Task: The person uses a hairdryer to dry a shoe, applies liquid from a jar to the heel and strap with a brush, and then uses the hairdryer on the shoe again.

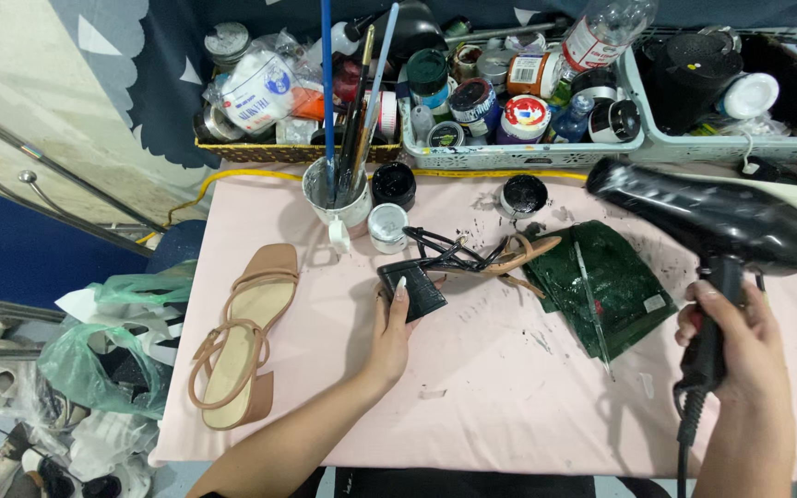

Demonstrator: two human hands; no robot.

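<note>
My left hand (391, 329) grips the black block heel of a strappy sandal (458, 261) that lies on its side on the pink table (472, 406); its straps look painted black and its sole is tan. My right hand (735, 339) holds the handle of a black hair dryer (705, 219), whose nozzle points left toward the sandal. A matching tan sandal (237, 337) lies sole-down at the table's left edge, untouched.
A dark green plastic sheet (606, 286) with a thin brush (592, 309) lies right of the sandal. A cup of brushes (336, 189), small paint jars (392, 184) and crowded baskets of bottles (509, 101) line the back. Plastic bags (108, 350) and shoes sit left on the floor.
</note>
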